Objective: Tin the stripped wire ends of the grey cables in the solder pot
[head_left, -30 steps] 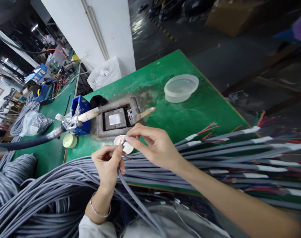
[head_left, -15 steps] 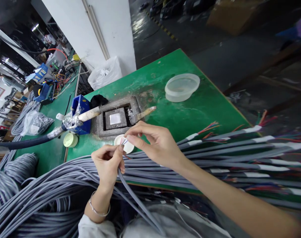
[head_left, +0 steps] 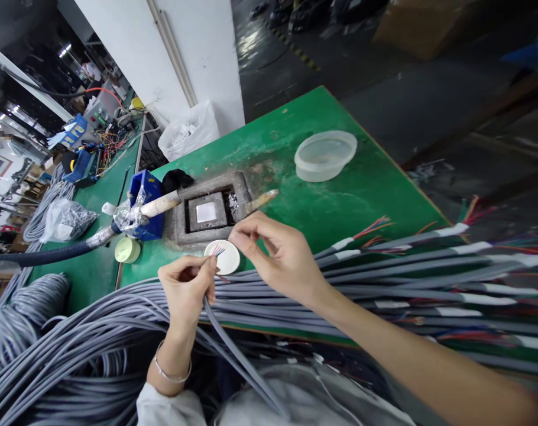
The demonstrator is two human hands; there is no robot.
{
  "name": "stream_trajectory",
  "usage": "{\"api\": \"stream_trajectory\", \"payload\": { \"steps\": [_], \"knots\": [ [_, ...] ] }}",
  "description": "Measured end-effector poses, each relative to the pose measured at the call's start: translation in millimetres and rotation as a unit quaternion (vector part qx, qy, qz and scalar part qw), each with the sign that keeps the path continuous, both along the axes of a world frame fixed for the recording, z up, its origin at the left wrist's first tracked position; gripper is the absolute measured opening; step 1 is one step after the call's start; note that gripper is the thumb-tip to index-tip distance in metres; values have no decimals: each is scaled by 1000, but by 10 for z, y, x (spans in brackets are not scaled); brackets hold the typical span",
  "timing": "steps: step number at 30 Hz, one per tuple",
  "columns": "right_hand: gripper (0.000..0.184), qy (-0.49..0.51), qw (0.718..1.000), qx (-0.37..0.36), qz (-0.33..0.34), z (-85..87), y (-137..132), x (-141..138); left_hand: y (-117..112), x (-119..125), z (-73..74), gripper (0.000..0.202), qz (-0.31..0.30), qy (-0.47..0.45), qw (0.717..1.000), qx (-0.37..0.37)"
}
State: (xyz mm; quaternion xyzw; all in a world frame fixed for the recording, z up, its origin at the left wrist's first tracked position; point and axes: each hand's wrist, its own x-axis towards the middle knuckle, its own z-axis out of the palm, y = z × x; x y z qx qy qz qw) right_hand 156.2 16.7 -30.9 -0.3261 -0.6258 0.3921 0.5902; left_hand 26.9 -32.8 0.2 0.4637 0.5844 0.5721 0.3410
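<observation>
Between the thumb and fingers of my left hand (head_left: 184, 287) is the end of a grey cable (head_left: 229, 340), which hangs down toward my lap. Its thin coloured wires (head_left: 217, 251) fan out above the thumb, over a small round white dish (head_left: 230, 262). My right hand (head_left: 284, 254) hovers just right of the wires, apart from them. Its thumb and forefinger are pinched near the dish's edge; whether something tiny sits between them cannot be seen. Behind the dish stands a grimy solder pot (head_left: 184, 234) with a shiny square of metal (head_left: 206, 212) in its middle.
A thick bundle of grey cables (head_left: 136, 296) crosses the front of the green table (head_left: 269, 154). A clear plastic tub (head_left: 324, 157) stands at the back right. Left of the pot are a blue bin (head_left: 151, 228), an extraction hose (head_left: 51, 258) and a pale green jar (head_left: 127, 251).
My right hand has moved off the wire ends, slightly right. My left hand has shifted a little left with the cable, and more of the white dish shows.
</observation>
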Motion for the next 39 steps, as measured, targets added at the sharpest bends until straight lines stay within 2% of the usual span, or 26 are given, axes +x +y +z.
{"api": "stream_trajectory", "payload": {
  "steps": [2, 5, 9, 11, 13, 16, 21, 32, 36, 39],
  "knots": [
    [16, 10, 999, -22, -27, -11, 12, 8, -16, 7, 37, 17, 13, 11, 1000, -5],
    [18, 14, 999, -39, -28, -15, 26, 23, -37, 2, 89, 18, 22, 25, 999, -22],
    [16, 14, 998, -52, -33, 1, 33, 49, 45, -123, 115, 19, -40, 80, 991, -100],
    [16, 15, 998, -53, -44, 8, 35, 65, 150, -224, 98, 19, -96, 139, 970, -176],
    [16, 19, 997, -49, -49, 12, 37, 78, 274, -315, 64, 19, -146, 206, 937, -243],
    [16, 23, 997, -46, -52, 16, 41, 91, 435, -385, 9, 20, -200, 288, 891, -288],
    [16, 28, 997, -40, -60, 37, 46, 104, 595, -361, -24, 22, -251, 359, 845, -306],
    [17, 11, 997, -42, -67, 54, 48, 127, 755, -313, -60, 24, -286, 406, 802, -332],
    [17, 11, 996, -48, -71, 62, 48, 143, 801, -314, 24, 22, -289, 424, 791, -334],
    [18, 12, 994, -57, -92, 81, 53, 169, 954, -341, 139, 21, -262, 471, 786, -304]
  ]
}}
